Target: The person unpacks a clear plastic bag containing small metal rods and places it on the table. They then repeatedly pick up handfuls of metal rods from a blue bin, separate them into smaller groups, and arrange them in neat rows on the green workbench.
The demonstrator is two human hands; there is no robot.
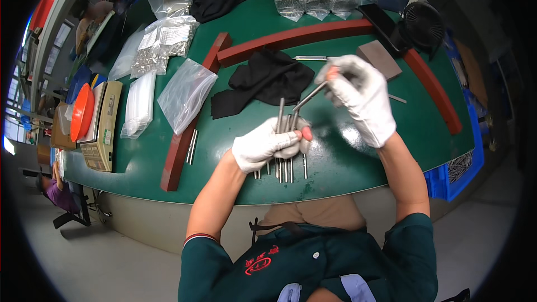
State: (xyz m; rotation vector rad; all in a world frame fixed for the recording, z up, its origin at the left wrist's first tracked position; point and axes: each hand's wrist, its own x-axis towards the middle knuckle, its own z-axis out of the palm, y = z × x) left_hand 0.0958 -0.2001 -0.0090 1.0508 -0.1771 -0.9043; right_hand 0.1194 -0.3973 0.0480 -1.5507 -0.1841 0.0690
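Observation:
My left hand (263, 148), in a white glove with bare fingertips, is closed round several thin metal rods (280, 113) that stand roughly upright out of the grip. To its right and farther off, my right hand (363, 100), gloved the same way, pinches one metal rod (309, 96) between thumb and finger. That rod slants down toward the tops of the bundle; whether it touches them I cannot tell. Below the left hand, more rods (305, 166) show against the green tabletop (235, 187). A black cloth (268, 78) lies crumpled just beyond the hands.
Red bars (296, 39) frame the work area, with two rods (192, 146) beside the left bar. A grey block (379, 59), a utility knife (311, 58) and a black fan (423, 25) lie right. Plastic bags (187, 95) and a scale (103, 134) stand left; a blue bin (442, 184) holds rods.

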